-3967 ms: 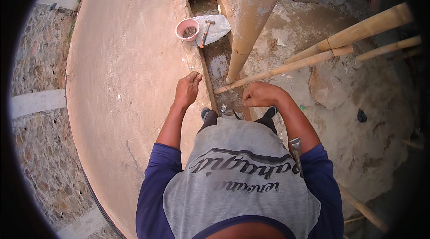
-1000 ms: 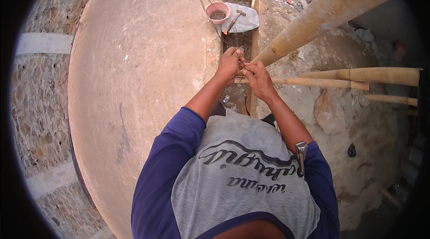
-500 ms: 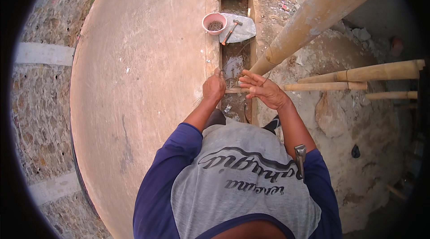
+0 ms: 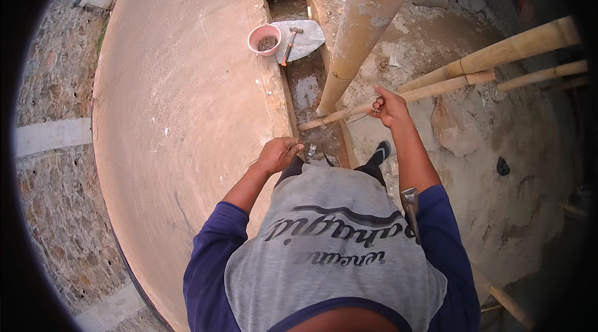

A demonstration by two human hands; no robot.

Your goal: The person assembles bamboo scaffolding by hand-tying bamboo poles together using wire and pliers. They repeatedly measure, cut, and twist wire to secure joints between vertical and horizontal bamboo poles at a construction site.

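My left hand [image 4: 278, 154] is closed just left of the drain channel, its fingers pinched together. Thin wire ends stick out behind its wrist. My right hand [image 4: 390, 108] is raised over the thin bamboo pole [image 4: 336, 115], fingers curled in a pinch. A thin wire [image 4: 356, 119] trails from it toward the pole; how far it runs is hard to make out. That pole lies across the channel, beside the foot of a thick bamboo post [image 4: 367, 27]. A metal tool [image 4: 410, 201] shows against my right upper arm.
Ahead, a pink bowl [image 4: 264, 40] of small dark pieces sits by a grey slab [image 4: 311, 36] bridging the drain channel [image 4: 304, 83]. A hammer [image 4: 291, 45] rests on the slab. More bamboo poles [image 4: 517, 48] extend to the right. A stone wall [image 4: 53, 76] runs along the left.
My hands have moved apart: the left came back toward me, the right went up and right. The right fingers, spread before, are now curled. The view has shifted.
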